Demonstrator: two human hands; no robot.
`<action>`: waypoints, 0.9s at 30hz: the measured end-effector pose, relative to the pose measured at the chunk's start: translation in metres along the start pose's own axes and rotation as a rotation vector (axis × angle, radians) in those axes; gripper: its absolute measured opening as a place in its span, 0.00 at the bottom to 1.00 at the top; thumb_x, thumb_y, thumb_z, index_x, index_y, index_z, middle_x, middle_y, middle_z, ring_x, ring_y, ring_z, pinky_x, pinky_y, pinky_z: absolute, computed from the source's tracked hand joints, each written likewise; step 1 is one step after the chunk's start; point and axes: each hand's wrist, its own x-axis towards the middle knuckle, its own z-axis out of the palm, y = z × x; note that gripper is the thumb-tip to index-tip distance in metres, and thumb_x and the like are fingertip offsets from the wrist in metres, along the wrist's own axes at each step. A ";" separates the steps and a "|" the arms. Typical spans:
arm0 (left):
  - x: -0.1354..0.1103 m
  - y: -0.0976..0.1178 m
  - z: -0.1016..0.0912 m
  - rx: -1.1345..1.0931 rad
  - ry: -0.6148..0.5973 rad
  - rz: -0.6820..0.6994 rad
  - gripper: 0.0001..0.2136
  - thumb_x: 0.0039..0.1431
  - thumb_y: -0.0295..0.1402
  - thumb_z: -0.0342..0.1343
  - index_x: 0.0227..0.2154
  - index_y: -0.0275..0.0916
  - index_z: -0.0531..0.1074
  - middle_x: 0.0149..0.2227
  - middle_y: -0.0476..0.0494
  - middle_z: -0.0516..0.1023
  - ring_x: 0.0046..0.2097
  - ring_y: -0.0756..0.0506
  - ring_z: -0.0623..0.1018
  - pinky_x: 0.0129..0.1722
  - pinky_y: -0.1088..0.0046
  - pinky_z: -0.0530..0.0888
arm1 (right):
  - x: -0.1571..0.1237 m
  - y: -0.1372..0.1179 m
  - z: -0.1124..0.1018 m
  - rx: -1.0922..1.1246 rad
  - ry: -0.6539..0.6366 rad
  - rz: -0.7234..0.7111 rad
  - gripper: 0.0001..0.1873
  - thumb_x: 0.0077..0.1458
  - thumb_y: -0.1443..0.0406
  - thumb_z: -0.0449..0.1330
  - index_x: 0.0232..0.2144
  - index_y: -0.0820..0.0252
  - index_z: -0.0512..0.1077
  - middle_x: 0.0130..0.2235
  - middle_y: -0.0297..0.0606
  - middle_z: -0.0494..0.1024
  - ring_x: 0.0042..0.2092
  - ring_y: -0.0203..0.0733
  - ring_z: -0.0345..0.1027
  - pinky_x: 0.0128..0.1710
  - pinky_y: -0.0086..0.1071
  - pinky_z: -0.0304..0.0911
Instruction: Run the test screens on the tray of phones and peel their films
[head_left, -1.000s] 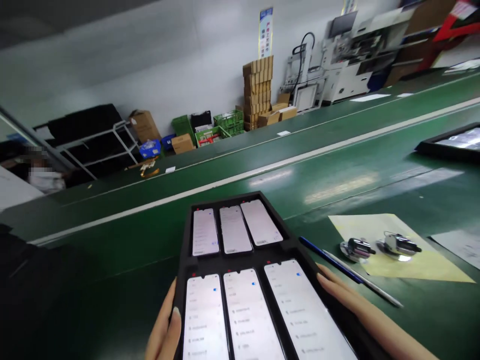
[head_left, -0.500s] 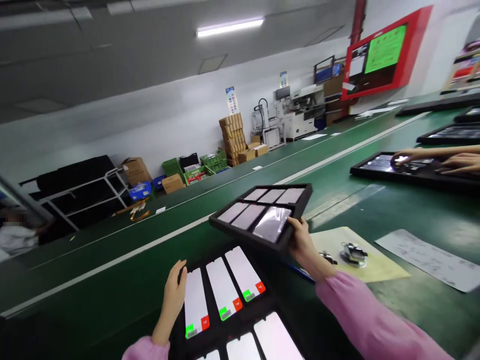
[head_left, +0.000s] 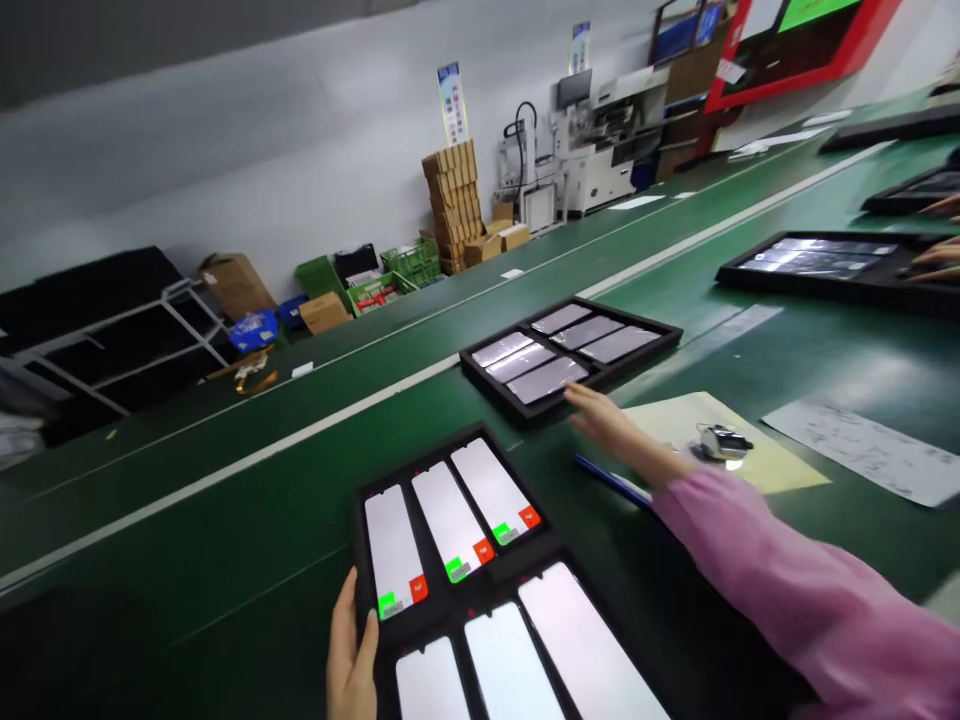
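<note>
The left hand (head_left: 352,655) grips the near tray (head_left: 511,564) by its left edge; the right hand (head_left: 606,420), empty and outstretched, is at the far tray (head_left: 637,359) on the bench (head_left: 225,520). Level handling should keep phones (head_left: 451,522) seated.

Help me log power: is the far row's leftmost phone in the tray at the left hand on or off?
On: the phone glows white, showing a green patch and a red patch.

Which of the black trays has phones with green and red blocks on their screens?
The nearest tray, held at its left edge by the left hand: its upper three phones show them. None show in the other trays.
</note>
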 end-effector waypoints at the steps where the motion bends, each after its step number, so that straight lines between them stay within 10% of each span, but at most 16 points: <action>1: -0.014 -0.001 -0.002 -0.013 0.033 -0.029 0.32 0.67 0.55 0.57 0.70 0.50 0.62 0.73 0.44 0.64 0.74 0.34 0.62 0.74 0.56 0.63 | -0.017 0.006 -0.003 -0.052 -0.058 0.021 0.21 0.68 0.54 0.63 0.57 0.57 0.73 0.58 0.44 0.75 0.55 0.48 0.73 0.54 0.47 0.74; 6: -0.051 0.014 -0.002 0.088 0.092 -0.001 0.24 0.70 0.47 0.58 0.66 0.51 0.67 0.71 0.44 0.68 0.72 0.36 0.67 0.72 0.54 0.67 | -0.086 0.035 0.010 -0.190 -0.270 0.076 0.29 0.68 0.45 0.59 0.64 0.49 0.70 0.63 0.46 0.75 0.63 0.51 0.70 0.63 0.50 0.68; 12: -0.016 0.045 -0.004 0.439 0.080 0.378 0.15 0.75 0.39 0.52 0.59 0.44 0.74 0.67 0.37 0.72 0.67 0.38 0.73 0.65 0.56 0.73 | -0.067 0.037 0.046 -0.288 -0.368 -0.134 0.26 0.69 0.43 0.52 0.57 0.48 0.75 0.65 0.44 0.72 0.66 0.51 0.67 0.65 0.50 0.65; 15: -0.012 0.068 0.002 0.601 -0.116 0.484 0.10 0.72 0.37 0.56 0.46 0.47 0.83 0.47 0.43 0.83 0.55 0.40 0.79 0.63 0.53 0.69 | -0.061 0.023 0.047 -0.400 -0.539 -0.291 0.15 0.62 0.48 0.64 0.35 0.50 0.81 0.55 0.42 0.80 0.62 0.56 0.69 0.65 0.55 0.61; 18: -0.019 0.090 0.019 0.722 -0.357 0.513 0.12 0.71 0.38 0.57 0.51 0.48 0.82 0.45 0.45 0.84 0.49 0.40 0.80 0.58 0.53 0.70 | -0.067 0.010 0.038 -0.519 -0.660 -0.411 0.08 0.60 0.55 0.69 0.33 0.49 0.83 0.56 0.41 0.82 0.63 0.61 0.66 0.65 0.60 0.55; 23: -0.031 0.106 0.037 1.101 -0.382 0.632 0.18 0.76 0.36 0.47 0.55 0.34 0.79 0.48 0.33 0.82 0.47 0.35 0.79 0.55 0.47 0.69 | -0.081 0.009 0.026 -0.840 -0.603 -0.879 0.10 0.67 0.60 0.64 0.35 0.56 0.82 0.59 0.45 0.80 0.61 0.59 0.71 0.54 0.51 0.65; 27: -0.030 0.113 0.039 1.315 -0.378 0.714 0.19 0.77 0.37 0.46 0.48 0.34 0.81 0.39 0.37 0.80 0.41 0.36 0.78 0.45 0.52 0.71 | -0.088 0.015 0.025 -0.948 -0.589 -0.879 0.12 0.69 0.58 0.62 0.35 0.58 0.80 0.63 0.48 0.77 0.63 0.62 0.69 0.56 0.53 0.66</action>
